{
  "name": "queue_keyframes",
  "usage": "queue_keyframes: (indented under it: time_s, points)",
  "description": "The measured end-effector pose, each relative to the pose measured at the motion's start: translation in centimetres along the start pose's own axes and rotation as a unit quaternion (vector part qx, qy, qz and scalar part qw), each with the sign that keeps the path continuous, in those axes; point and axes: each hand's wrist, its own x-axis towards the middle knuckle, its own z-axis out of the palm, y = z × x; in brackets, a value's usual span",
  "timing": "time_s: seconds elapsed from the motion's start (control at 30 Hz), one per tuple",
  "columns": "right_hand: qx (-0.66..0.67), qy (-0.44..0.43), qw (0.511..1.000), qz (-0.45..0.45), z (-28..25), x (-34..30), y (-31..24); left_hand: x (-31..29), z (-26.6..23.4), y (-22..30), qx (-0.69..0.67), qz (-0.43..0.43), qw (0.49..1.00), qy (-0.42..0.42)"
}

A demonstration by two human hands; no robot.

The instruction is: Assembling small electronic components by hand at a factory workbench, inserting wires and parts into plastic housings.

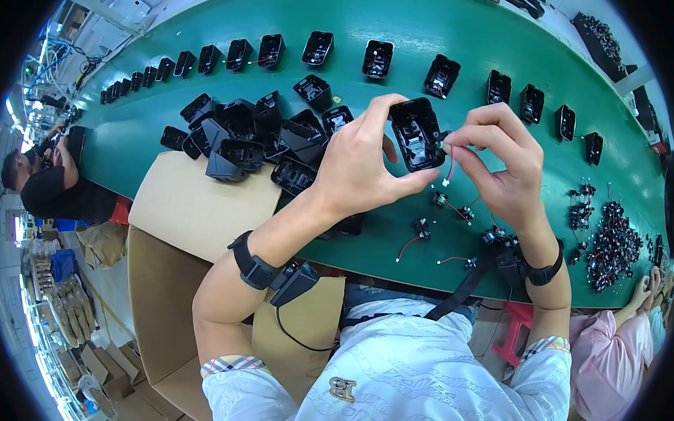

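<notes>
My left hand [356, 164] grips a black plastic housing [416, 130] by its sides, with the open hollow facing me. Metal-looking or shiny parts show inside it. Just right of the housing, my right hand [504, 160] pinches a small black component [441, 140] at the housing's edge. A thin red and dark wire [453, 164] hangs from it, ending in a small white connector [446, 182]. Whether the component touches the housing, I cannot tell. Below my hands, several similar small wired components [422, 228] lie loose on the green table [368, 263].
A curved row of black housings [377, 59] stands along the far side. More housings [235, 155] are heaped left, beside an open cardboard box [162, 291]. A pile of small components [613, 245] lies right. Other people [50, 187] sit at the table's far left and right.
</notes>
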Motion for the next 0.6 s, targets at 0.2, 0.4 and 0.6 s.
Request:
queue_keyframes:
  time_s: [0.2, 0.4, 0.6]
  points:
    - [0.011, -0.053, 0.998, -0.023, 0.9, -0.4, 0.0, -0.2, -0.3, 0.4, 0.073, 0.019, 0.997, -0.008]
    - [-0.002, -0.053, 0.998, -0.023, 1.2, -0.5, 0.1, -0.2, -0.3, 0.0, 0.089, 0.025, 0.996, 0.010]
    - [-0.060, -0.069, 0.991, -0.093, 1.1, -0.2, -0.2, -0.4, -0.1, -0.4, 0.136, 0.085, 0.986, 0.038]
